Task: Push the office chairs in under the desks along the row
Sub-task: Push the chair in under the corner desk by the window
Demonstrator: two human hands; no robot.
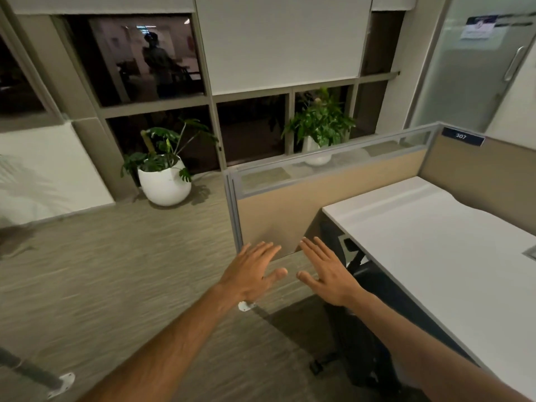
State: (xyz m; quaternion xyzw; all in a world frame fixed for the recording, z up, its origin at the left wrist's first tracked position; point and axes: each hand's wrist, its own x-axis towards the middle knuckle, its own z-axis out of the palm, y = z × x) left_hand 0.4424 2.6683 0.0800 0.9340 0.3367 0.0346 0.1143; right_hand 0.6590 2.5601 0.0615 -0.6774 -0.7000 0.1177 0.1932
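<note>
Office chair (374,288), black, is sitting tucked under the white table (435,239). Both hands are hovering before it, left hand (252,274) and right hand (327,274) with fingers (311,248) spreading flat, holding nothing.

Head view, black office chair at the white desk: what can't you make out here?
- Black office chair: seat and back mostly hidden under the white desk top and behind the right hand; whether it is fully in is unclear.
- Floor on the left: motion-blurred.
- Paper notice on the frosted glass door: text too small.
- Left hand: open, touching nothing visible.
</note>
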